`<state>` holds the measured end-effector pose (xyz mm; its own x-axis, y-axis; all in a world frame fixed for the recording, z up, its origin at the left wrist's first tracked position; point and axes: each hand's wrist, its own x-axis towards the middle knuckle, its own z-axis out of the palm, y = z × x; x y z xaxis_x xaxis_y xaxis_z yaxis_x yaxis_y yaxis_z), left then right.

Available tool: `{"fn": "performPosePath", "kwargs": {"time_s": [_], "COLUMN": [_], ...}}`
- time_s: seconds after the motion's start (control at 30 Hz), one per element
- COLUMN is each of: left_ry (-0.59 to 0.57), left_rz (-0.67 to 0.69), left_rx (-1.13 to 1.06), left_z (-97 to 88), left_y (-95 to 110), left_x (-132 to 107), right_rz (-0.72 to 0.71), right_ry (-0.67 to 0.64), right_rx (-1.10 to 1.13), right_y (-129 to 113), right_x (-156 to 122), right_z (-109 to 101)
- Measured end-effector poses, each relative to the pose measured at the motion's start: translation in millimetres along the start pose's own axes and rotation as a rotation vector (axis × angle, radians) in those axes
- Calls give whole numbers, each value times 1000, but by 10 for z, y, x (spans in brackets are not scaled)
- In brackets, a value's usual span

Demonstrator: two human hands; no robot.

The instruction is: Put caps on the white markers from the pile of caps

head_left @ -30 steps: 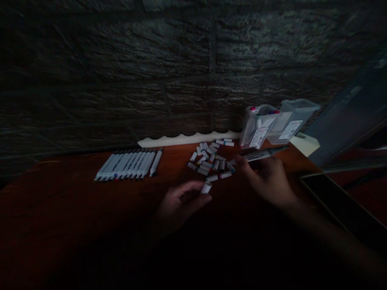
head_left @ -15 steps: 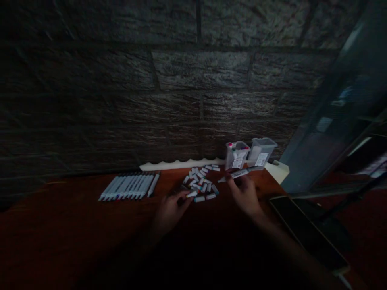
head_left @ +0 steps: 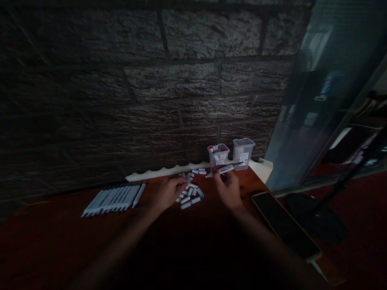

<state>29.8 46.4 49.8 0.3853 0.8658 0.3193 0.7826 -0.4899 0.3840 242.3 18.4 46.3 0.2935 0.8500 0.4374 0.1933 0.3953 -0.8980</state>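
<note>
My right hand [head_left: 229,189] is closed around an uncapped marker [head_left: 226,169], white-bodied and held nearly level, its pale tip to the left. My left hand [head_left: 167,193] hovers over the left side of a pile of loose marker caps [head_left: 193,191], thumb and fingers brought together. Whatever lies between those fingertips is too dark and small to name. The caps are white with coloured ends. To the left, a row of uncapped markers [head_left: 113,199] lies side by side on the wooden table [head_left: 54,241].
Behind the pile stand two clear plastic bins, one holding caps [head_left: 218,155] and another [head_left: 243,153] to its right. A scalloped white strip [head_left: 166,172] runs along the stone wall [head_left: 145,112]. A phone [head_left: 286,225] with a cable lies at the right edge.
My left hand has let go of the yellow-ended cap and moved back over the pile's left side. My right hand still holds its marker. The view has turned right.
</note>
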Motion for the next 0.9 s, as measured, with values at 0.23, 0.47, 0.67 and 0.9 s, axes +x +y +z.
{"fn": "performPosePath", "kwargs": {"time_s": [0.23,0.47,0.67,0.9], "left_ry": [-135,-152,-152,-184], "left_rz": [231,271,250,219], "left_rx": [322,403,413,279], "left_z": [364,679,676,381], "left_y": [135,113,160,252], "left_x": [849,903,958,636], "right_rz": [22,-19,-9,35], "right_ry": [137,143,159,157], "right_rx": [33,66,55,55], "right_y": [19,100,103,58], "right_x": [78,111,107,140], "right_z": [-43,-7,-10,-123]}}
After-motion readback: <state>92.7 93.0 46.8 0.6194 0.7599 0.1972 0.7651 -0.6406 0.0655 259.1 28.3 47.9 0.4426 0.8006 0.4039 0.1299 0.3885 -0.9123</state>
